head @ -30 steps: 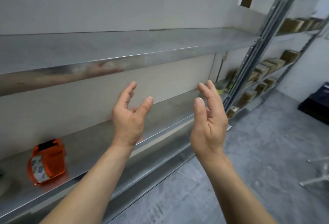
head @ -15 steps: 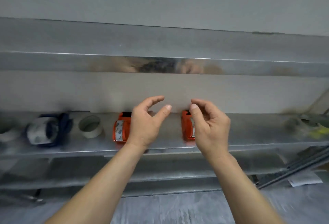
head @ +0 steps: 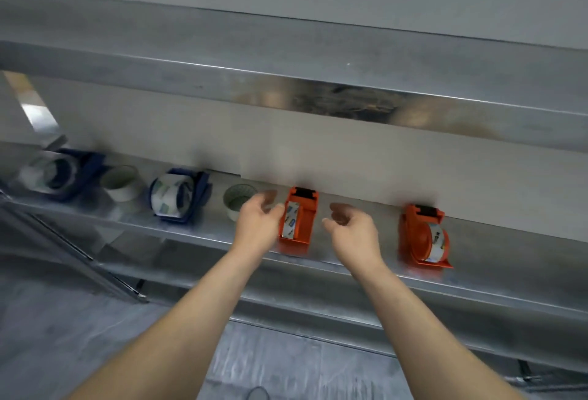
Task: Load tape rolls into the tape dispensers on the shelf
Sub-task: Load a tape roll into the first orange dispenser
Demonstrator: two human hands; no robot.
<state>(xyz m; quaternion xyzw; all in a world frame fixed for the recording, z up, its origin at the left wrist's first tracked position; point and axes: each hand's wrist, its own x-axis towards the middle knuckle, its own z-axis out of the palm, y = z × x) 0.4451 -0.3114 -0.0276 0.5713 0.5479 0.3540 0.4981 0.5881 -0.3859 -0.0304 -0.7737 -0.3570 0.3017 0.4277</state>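
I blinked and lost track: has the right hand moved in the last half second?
Yes. The right hand moved left: before it covered the right orange dispenser, now it is between that and the left orange dispenser.

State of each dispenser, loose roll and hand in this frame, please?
left hand: empty, loosely curled, at the left orange dispenser
right hand: empty, loosely curled
left orange dispenser: loaded
right orange dispenser: loaded
right blue dispenser: loaded
left blue dispenser: loaded, blurred
left loose roll: standing on shelf, unloaded
right loose roll: standing on shelf, unloaded
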